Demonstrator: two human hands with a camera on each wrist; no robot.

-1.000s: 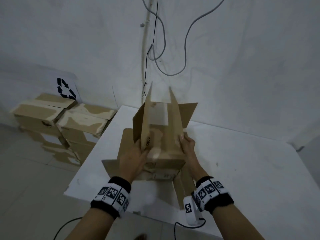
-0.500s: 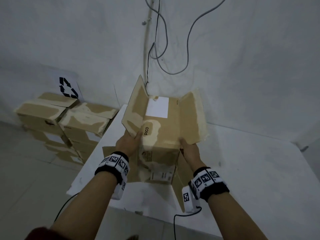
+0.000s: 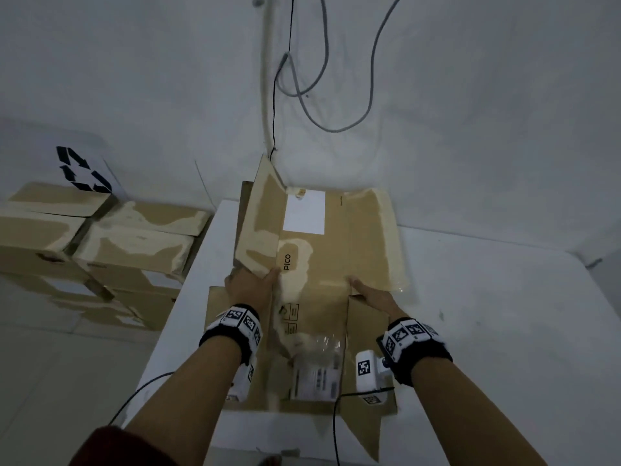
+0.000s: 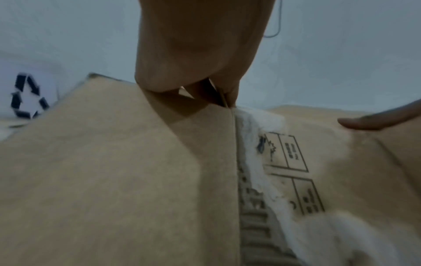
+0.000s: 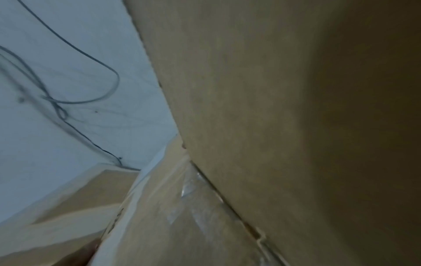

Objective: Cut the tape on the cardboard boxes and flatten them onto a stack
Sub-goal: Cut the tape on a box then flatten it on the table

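Flattened cardboard box [image 3: 316, 264] lies nearly flat on the white worktop [image 3: 487, 314], over the worktop's left-centre, far end reaching close to the wall corner. Its left flap [image 3: 257, 223] still tilts up; right flap [image 3: 383, 240] lies down w/ pale torn patches. Left hand [image 3: 250, 284] grips the near edge of the raised left flap, thumb on top by the "PICO" print; in the left wrist view the fingers [image 4: 196, 54] close round the cardboard edge. Right hand [image 3: 371, 295] rests on the box at the seam beside the right flap, fingers stretched fwd and pressing flat, though how the thumb sits is hard to tell since the right wrist view is mostly cardboard. More flat cardboard [image 3: 228, 317] lies underneath, its near-left corner sticking out by the left wrist; one near flap [image 3: 366, 428] hangs over the worktop's front edge. Right half of the worktop is open surface. On the floor to the left, close beside the worktop's left edge, sits a pile of cardboard boxes [image 3: 100, 243] below a recycling sign [image 3: 82, 169]. Cables [image 3: 322, 79] hang on the wall behind.
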